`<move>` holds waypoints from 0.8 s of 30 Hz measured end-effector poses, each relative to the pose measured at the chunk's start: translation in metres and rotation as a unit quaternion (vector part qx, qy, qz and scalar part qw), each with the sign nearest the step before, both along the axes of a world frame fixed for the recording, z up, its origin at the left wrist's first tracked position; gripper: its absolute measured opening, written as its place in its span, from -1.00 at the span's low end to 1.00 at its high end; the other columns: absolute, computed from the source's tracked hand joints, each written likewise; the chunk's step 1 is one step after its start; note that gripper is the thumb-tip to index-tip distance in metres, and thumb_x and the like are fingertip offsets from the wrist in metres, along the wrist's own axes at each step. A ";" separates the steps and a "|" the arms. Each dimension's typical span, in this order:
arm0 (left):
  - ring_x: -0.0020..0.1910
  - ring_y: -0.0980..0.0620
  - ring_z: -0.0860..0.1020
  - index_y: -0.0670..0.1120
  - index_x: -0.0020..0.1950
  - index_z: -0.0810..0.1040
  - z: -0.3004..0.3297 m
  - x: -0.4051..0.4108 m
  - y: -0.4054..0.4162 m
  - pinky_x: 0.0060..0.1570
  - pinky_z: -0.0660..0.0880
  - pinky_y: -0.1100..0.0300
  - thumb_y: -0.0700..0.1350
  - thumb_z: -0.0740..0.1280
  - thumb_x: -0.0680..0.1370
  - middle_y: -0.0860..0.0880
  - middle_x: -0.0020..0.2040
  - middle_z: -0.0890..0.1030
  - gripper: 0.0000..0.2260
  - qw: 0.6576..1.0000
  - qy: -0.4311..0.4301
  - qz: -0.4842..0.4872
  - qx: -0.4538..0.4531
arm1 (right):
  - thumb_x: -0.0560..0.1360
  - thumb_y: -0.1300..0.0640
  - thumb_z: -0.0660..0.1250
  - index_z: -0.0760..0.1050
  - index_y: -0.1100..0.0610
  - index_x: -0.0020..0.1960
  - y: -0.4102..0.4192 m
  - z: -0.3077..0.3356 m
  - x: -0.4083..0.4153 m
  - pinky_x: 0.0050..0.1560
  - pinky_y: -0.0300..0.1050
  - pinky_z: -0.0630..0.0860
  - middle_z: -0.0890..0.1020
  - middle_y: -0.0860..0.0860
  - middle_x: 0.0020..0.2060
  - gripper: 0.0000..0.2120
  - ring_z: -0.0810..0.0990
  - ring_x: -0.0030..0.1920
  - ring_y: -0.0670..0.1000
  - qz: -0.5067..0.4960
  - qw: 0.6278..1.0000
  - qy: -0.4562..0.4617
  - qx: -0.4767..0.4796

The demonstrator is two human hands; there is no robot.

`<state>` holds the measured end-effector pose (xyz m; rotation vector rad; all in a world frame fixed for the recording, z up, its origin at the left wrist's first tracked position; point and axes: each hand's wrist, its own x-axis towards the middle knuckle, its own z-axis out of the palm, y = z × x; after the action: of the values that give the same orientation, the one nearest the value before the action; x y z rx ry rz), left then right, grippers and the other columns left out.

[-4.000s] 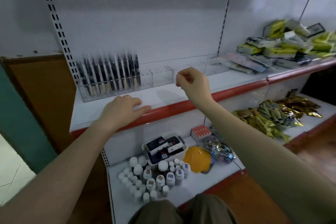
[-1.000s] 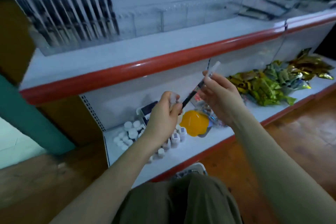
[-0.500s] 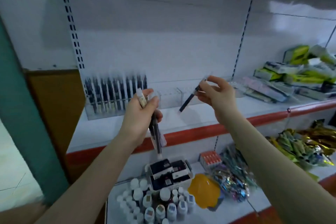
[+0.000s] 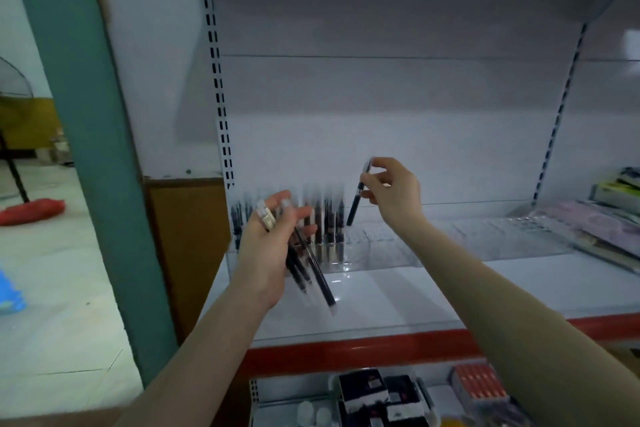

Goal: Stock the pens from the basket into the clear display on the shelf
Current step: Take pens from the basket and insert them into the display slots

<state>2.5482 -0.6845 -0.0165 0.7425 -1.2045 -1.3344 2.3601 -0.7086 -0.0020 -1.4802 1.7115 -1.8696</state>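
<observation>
My left hand (image 4: 273, 250) grips a bunch of black pens (image 4: 311, 274) with clear caps, their tips pointing down over the white shelf (image 4: 398, 298). My right hand (image 4: 394, 194) pinches a single black pen (image 4: 356, 201), held nearly upright just above the clear display (image 4: 388, 246). The display's left slots hold several upright black pens (image 4: 329, 222); its slots further right are see-through with nothing in them. No basket can be made out for certain.
A red strip (image 4: 346, 350) edges the shelf front. Packaged goods (image 4: 609, 215) lie at the shelf's right end. On the lower shelf stand a white bin of black boxes (image 4: 381, 399) and a red packet (image 4: 481, 388). A green pillar (image 4: 90, 135) rises to the left.
Both hands have risen from the lower shelf to the display. The right hand's pen has swung from slanted to nearly upright over the display, and the left hand keeps its bunch.
</observation>
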 end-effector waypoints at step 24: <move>-0.16 0.03 0.62 0.07 0.06 0.50 -0.005 -0.007 -0.008 -0.09 0.53 0.04 -0.13 0.23 0.59 -0.06 -0.10 0.61 -0.87 1.000 -0.010 0.018 0.013 | 0.56 0.28 0.22 0.46 0.21 0.22 -0.024 0.001 -0.008 -0.31 -0.43 0.50 0.58 0.08 -0.19 -0.76 0.57 -0.33 -0.12 0.031 0.996 0.087 0.013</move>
<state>2.5415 -0.6923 -0.0215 0.7942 -1.1854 -1.3180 2.3517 -0.7328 -0.0008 -1.7102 1.7319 -1.7268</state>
